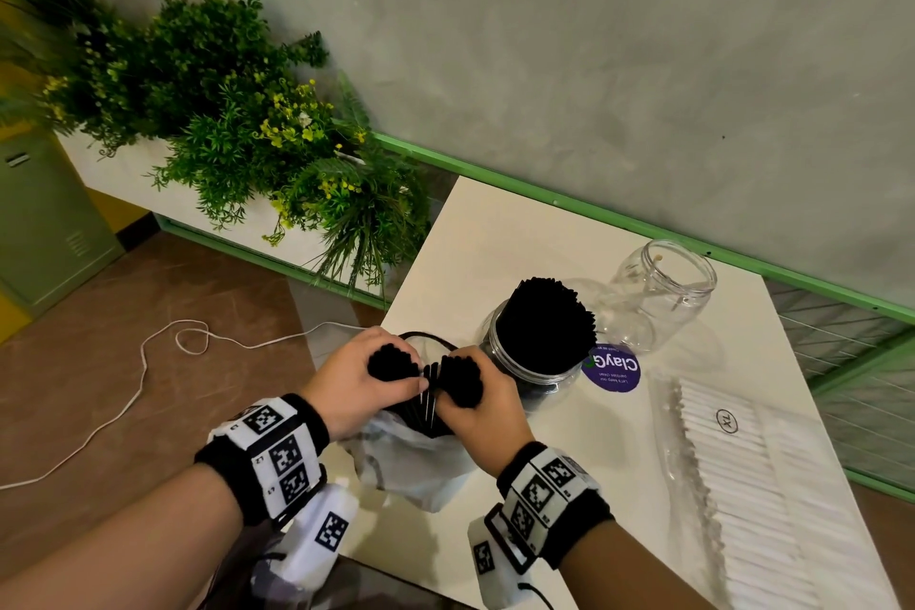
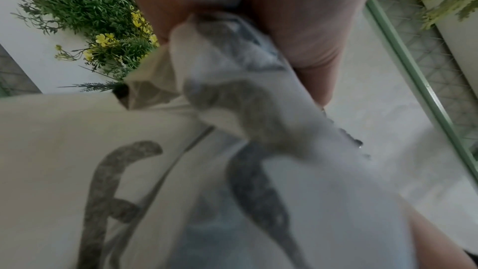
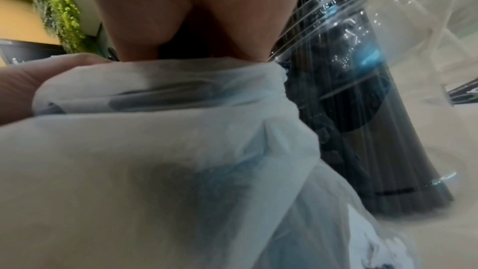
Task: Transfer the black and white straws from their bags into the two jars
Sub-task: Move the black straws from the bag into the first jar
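Note:
Each hand grips its own bunch of black straws above a crumpled white plastic bag (image 1: 411,456). My left hand (image 1: 369,376) holds the left bunch (image 1: 393,362); my right hand (image 1: 475,399) holds the right bunch (image 1: 463,381). A few loose black straws stand between the two bunches. Just right of the hands stands a clear jar (image 1: 530,362) packed with black straws (image 1: 552,322). An empty clear jar (image 1: 658,297) stands behind it. White straws lie in a clear bag (image 1: 733,490) at the right. The wrist views show the white bag (image 2: 245,130) (image 3: 160,130) close up.
The white table (image 1: 495,243) stands against a grey wall with a green rail. A purple round sticker (image 1: 611,369) lies beside the full jar. A planter with green plants (image 1: 223,114) stands to the left, and a white cord (image 1: 143,362) trails across the brown floor.

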